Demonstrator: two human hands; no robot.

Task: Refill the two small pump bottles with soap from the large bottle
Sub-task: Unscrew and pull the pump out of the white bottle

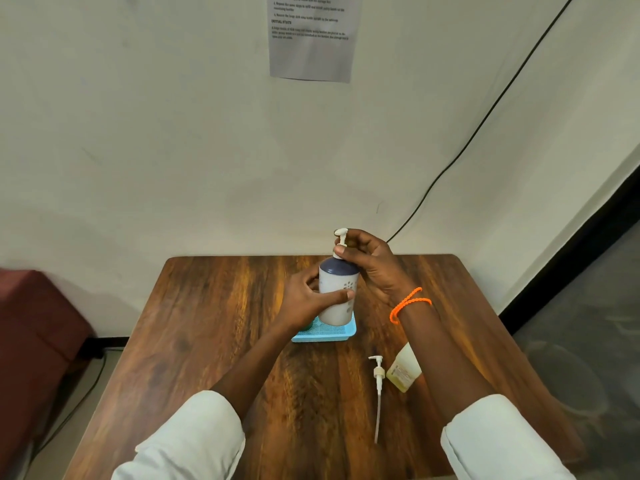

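one white pump bottle (pixel 335 296) stands upright in one blue tray (pixel 341 333), left hand (pixel 309 299) curled round its body, right hand (pixel 370 263) pinching its pump top (pixel 341 239); one loose pump (pixel 377 375) and one yellow bottle (pixel 403 370) lie on the table (pixel 207 323) nearby.

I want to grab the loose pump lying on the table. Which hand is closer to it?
Right, though neither touches it. The right hand pinches the pump top of the bottle, straight beyond the loose pump. The left hand grips the bottle's side, farther to the left.
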